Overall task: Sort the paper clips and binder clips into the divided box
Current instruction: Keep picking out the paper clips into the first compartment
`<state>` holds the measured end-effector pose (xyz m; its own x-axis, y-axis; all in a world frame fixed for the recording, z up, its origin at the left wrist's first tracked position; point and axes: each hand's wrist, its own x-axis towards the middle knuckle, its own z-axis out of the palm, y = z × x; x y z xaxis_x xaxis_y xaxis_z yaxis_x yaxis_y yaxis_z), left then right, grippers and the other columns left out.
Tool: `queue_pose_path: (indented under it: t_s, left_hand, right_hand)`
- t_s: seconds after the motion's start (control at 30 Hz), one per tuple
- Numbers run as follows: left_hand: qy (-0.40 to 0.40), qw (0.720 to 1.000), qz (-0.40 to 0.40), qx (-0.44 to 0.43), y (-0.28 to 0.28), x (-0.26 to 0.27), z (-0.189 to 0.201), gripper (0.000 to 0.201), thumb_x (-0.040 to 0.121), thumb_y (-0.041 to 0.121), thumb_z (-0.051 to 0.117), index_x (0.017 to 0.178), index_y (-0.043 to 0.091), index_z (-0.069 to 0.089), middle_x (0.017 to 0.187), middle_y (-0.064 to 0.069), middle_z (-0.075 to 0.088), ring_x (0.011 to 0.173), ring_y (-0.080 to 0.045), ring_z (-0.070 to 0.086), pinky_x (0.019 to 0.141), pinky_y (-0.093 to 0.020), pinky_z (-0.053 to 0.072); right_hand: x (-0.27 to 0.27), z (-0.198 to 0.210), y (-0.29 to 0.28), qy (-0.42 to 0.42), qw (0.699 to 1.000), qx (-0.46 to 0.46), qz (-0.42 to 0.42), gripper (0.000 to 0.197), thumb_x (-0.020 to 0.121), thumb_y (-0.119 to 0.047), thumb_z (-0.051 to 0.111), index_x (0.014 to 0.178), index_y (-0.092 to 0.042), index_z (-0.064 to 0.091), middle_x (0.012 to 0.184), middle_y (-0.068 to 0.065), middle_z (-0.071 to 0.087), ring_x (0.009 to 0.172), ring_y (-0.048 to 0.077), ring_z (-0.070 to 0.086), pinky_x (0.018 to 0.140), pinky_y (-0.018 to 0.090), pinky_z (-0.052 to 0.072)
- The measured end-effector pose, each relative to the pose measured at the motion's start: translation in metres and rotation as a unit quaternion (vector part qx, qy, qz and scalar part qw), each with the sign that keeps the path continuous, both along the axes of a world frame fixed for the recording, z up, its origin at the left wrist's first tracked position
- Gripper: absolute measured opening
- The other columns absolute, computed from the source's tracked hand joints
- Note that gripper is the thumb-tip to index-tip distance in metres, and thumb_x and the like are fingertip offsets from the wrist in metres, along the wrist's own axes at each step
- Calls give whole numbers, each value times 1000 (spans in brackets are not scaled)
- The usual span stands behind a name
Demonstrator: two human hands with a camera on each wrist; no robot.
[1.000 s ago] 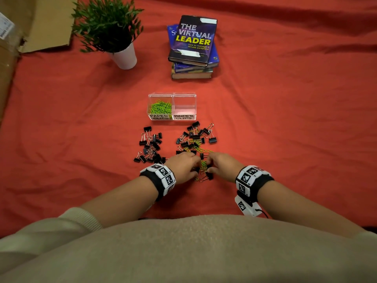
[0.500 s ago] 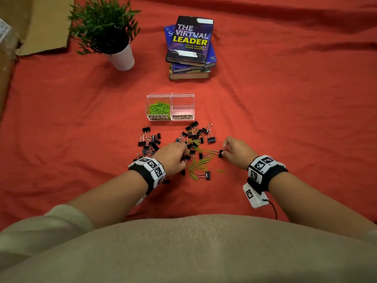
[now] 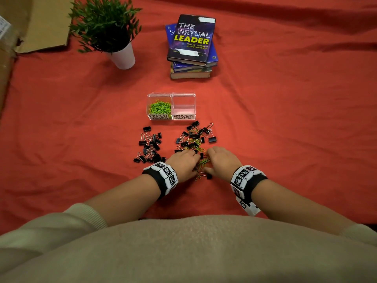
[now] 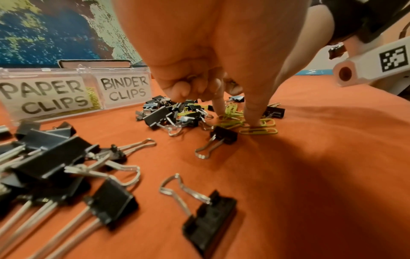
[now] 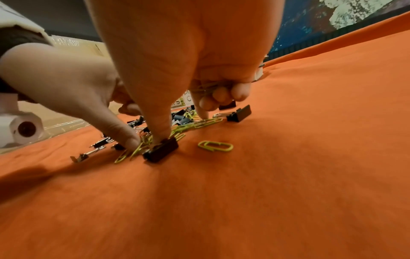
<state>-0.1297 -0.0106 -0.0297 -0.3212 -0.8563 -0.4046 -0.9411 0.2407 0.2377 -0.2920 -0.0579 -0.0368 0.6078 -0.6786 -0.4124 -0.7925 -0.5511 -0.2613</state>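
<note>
The clear divided box [image 3: 171, 94] stands beyond the piles; its PAPER CLIPS side holds green paper clips [image 3: 160, 107], and its BINDER CLIPS side [image 3: 183, 106] looks bare. A mixed pile of black binder clips [image 3: 193, 137] and green paper clips [image 3: 204, 161] lies in front of it. My left hand [image 3: 194, 160] pinches thumb and forefinger around green paper clips [image 4: 258, 130]. My right hand [image 3: 208, 160] is beside it, thumb against a black binder clip [image 5: 160, 150], forefinger on the green clips, and wire handles of binder clips [image 5: 205, 88] are tucked under its curled fingers.
A separate heap of black binder clips [image 3: 150, 146] lies left of the mixed pile. A potted plant [image 3: 114, 31] and a stack of books [image 3: 191, 43] stand at the back of the red cloth [image 3: 285, 129]. Cardboard [image 3: 40, 23] lies at the far left.
Half a second ago the hands were apart, the right one out to the right with a binder clip. Both have come back together over the near end of the mixed pile.
</note>
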Motion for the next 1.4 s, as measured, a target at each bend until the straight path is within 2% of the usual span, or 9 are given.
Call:
queue_pose_path:
  t_s: [0.23, 0.43, 0.63, 0.83, 1.0, 1.07, 1.17, 1.27, 1.4]
  left_hand:
    - [-8, 1000, -16, -8, 0, 4, 2, 29, 92, 25, 50, 116, 9, 53, 115, -9, 54, 111, -28, 51, 90, -39, 45]
    - [23, 999, -24, -12, 6, 13, 2, 42, 85, 42, 60, 114, 14, 51, 115, -3, 56, 110, -22, 52, 90, -33, 44]
    - [-2, 999, -50, -22, 4, 10, 4, 33, 92, 32, 56, 116, 9, 55, 122, -6, 53, 118, -24, 48, 95, -33, 40]
    - [-42, 997, -63, -8, 8, 9, 1, 32, 97, 20, 45, 124, 4, 51, 131, -13, 50, 120, -29, 48, 99, -39, 41]
    - [-72, 994, -77, 4, 13, 8, -3, 34, 97, 12, 34, 127, 1, 46, 130, -17, 50, 117, -32, 50, 97, -40, 41]
    - [-36, 998, -44, 20, 12, 12, -2, 33, 97, 14, 35, 125, 1, 46, 127, -16, 51, 115, -32, 50, 97, -40, 41]
    - [94, 989, 96, 56, 6, 26, 6, 25, 96, 18, 39, 113, 2, 50, 114, -16, 56, 105, -33, 55, 88, -40, 43]
    - [181, 960, 206, 52, 0, 48, 14, 14, 96, 20, 43, 98, 8, 49, 95, -11, 56, 85, -28, 56, 71, -35, 42]
    - [206, 934, 287, 45, -11, 81, 19, 12, 95, 20, 45, 89, 10, 44, 83, -8, 53, 74, -23, 49, 64, -30, 35]
  right_hand:
    - [-2, -5, 4, -30, 999, 2, 35, 31, 91, -28, 54, 112, -5, 53, 117, 11, 54, 113, 28, 49, 93, 34, 37]
    - [-2, -7, 8, -41, 999, 5, 26, 25, 90, -18, 48, 110, -4, 53, 114, 11, 53, 110, 28, 49, 91, 32, 37]
    - [-3, -7, -3, -46, 997, 54, 6, 23, 91, -19, 48, 105, -3, 55, 109, 13, 54, 104, 29, 52, 88, 37, 42]
    - [-7, 7, -22, -93, 992, 69, -49, 18, 89, -20, 54, 84, -6, 64, 88, 10, 64, 80, 24, 59, 71, 33, 46]
    - [4, 27, -40, -175, 957, 150, -178, 18, 88, -19, 57, 77, -6, 61, 64, 3, 59, 52, 11, 47, 53, 27, 38]
    - [18, 39, -53, -200, 934, 208, -213, 19, 90, -19, 54, 74, -11, 58, 62, 0, 59, 47, 11, 45, 48, 25, 36]
    - [49, 57, -76, -243, 902, 261, -243, 18, 92, -19, 51, 76, -15, 58, 67, 1, 63, 50, 14, 45, 47, 24, 35]
    - [92, 71, -98, -237, 925, 217, -205, 18, 92, -21, 50, 84, -11, 61, 71, 1, 64, 52, 12, 45, 49, 24, 36]
    - [157, 71, -119, -151, 981, 63, -107, 22, 89, -19, 51, 68, -14, 50, 77, 11, 58, 71, 23, 51, 62, 27, 35]
